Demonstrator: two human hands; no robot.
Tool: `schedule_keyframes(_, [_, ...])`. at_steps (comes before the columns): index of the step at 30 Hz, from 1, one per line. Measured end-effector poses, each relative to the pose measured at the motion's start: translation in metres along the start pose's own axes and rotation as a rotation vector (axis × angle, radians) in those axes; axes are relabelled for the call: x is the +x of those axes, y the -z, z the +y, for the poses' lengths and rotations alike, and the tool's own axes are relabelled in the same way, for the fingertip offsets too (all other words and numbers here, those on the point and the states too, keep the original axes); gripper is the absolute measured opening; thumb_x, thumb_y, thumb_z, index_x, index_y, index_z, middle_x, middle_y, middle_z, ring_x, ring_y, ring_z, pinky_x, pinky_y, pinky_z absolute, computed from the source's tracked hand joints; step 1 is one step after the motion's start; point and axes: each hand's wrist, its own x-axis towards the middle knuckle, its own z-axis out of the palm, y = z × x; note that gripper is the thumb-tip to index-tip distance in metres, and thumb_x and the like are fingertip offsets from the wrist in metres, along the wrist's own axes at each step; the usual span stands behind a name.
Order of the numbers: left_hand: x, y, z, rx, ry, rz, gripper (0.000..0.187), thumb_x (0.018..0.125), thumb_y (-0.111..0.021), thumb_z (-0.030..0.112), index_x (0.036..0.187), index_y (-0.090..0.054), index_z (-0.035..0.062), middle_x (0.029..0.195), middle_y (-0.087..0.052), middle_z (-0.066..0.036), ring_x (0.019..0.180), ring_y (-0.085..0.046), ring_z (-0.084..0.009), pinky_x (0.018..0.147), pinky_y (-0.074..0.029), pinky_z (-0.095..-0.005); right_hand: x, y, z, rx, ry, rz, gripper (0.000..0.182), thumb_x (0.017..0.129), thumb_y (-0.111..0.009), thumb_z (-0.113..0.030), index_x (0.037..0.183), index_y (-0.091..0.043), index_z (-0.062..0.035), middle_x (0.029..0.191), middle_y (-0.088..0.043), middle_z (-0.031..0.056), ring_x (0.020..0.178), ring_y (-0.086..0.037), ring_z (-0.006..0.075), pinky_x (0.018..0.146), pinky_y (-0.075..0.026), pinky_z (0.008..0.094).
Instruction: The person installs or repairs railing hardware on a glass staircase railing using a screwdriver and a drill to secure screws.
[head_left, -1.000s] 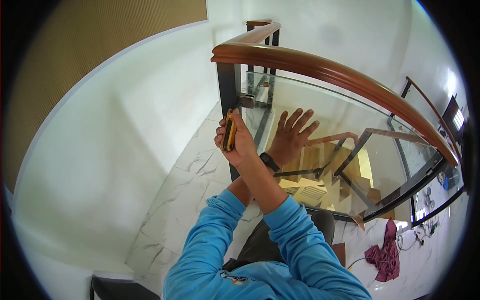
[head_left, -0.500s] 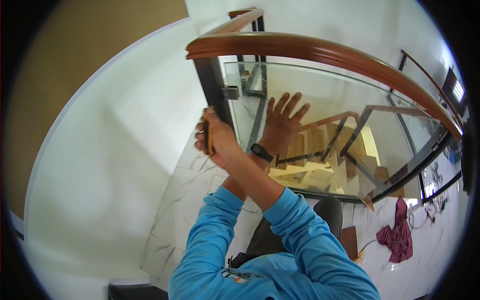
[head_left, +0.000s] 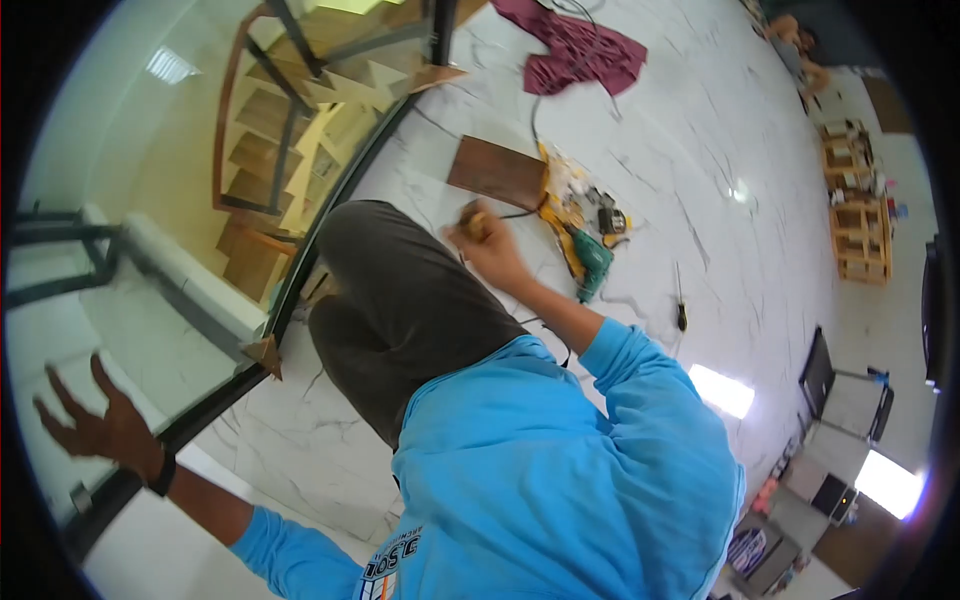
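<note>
My left hand point(head_left: 100, 425), with a black watch on the wrist, is spread flat against the glass railing panel point(head_left: 150, 200) at the lower left. My right hand point(head_left: 485, 245) is stretched out over the marble floor, shut on a small yellow-orange tool point(head_left: 473, 218). It hovers just beside a brown wooden board point(head_left: 495, 170) and a pile of tools. My knee in dark trousers point(head_left: 400, 300) lies between the two hands.
A green power drill point(head_left: 590, 262) and small parts lie on a yellow sheet by the board. A screwdriver point(head_left: 680, 300) lies further right. A maroon cloth point(head_left: 575, 50) and a cable lie at the top. Wooden shelves point(head_left: 860, 220) stand at the far right. Stairs show below the glass.
My head has swung from the railing post down to the floor. My right hand has carried the yellow tool away from the post to the tool pile. My left hand stays on the glass.
</note>
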Motion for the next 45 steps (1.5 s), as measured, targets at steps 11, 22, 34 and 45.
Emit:
schedule_keyframes(11, [0.002,0.009,0.010,0.240,-0.044,-0.082,0.066,0.082,-0.077,0.068,0.126,-0.072,0.0195,0.126,-0.066,-0.023,0.113,-0.065,-0.0384,0.091,-0.051,-0.0542,-0.022,0.237,0.285,-0.672,-0.589,0.837,0.030,0.088,-0.072,-0.037,0.106,-0.075,-0.0137,0.101,-0.076,0.0161,0.099,-0.071,0.0371,0.089,-0.054,0.0462])
schedule_keyframes(22, [0.020,0.021,0.035,0.327,-0.030,-0.226,0.066,0.086,-0.075,0.064,0.128,-0.070,0.0125,0.127,-0.065,-0.016,0.124,-0.061,-0.0356,0.096,-0.050,-0.0536,0.079,0.290,0.316,-1.152,-0.718,0.363,0.022,0.091,-0.065,-0.021,0.106,-0.076,-0.0093,0.108,-0.075,0.0190,0.102,-0.072,0.0396,0.086,-0.057,0.0497])
schedule_keyframes(34, [0.030,0.036,0.066,0.008,0.307,-0.271,0.064,0.095,-0.073,0.022,0.152,-0.047,0.0103,0.163,-0.034,-0.018,0.149,-0.035,-0.0412,0.116,-0.036,-0.0591,0.080,0.283,0.328,-1.134,-0.467,0.442,0.015,0.089,-0.065,-0.009,0.098,-0.074,-0.0018,0.098,-0.075,0.0231,0.092,-0.073,0.0412,0.084,-0.059,0.0491])
schedule_keyframes(45, [0.045,0.037,0.089,-0.221,0.491,-0.130,0.058,0.094,-0.073,0.013,0.147,-0.050,0.0073,0.164,-0.032,-0.019,0.153,-0.026,-0.0421,0.119,-0.032,-0.0593,0.146,0.045,0.023,0.229,-0.059,0.146,0.029,0.094,-0.077,-0.018,0.114,-0.068,0.0003,0.093,-0.071,0.0036,0.074,-0.062,0.0095,0.062,-0.052,0.0255])
